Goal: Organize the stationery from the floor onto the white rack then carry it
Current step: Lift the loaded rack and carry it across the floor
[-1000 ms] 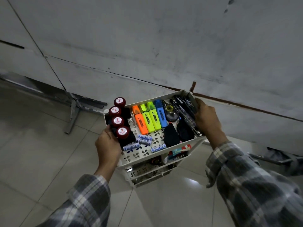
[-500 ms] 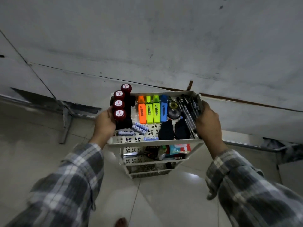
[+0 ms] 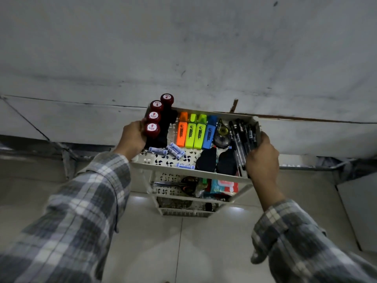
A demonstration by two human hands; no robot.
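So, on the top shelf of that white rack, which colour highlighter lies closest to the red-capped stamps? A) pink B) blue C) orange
C: on the white rack, the orange highlighter lies next to the red-capped stamps, while the blue highlighter ends the row on the side of the pens.

White rack point(image 3: 189, 172) lowest-shelf contents too dark to ID.

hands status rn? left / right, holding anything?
Left hand: grips the left end of the white rack top tier, beside the red-capped stamps.
Right hand: grips the rack's right end, next to the black pens.
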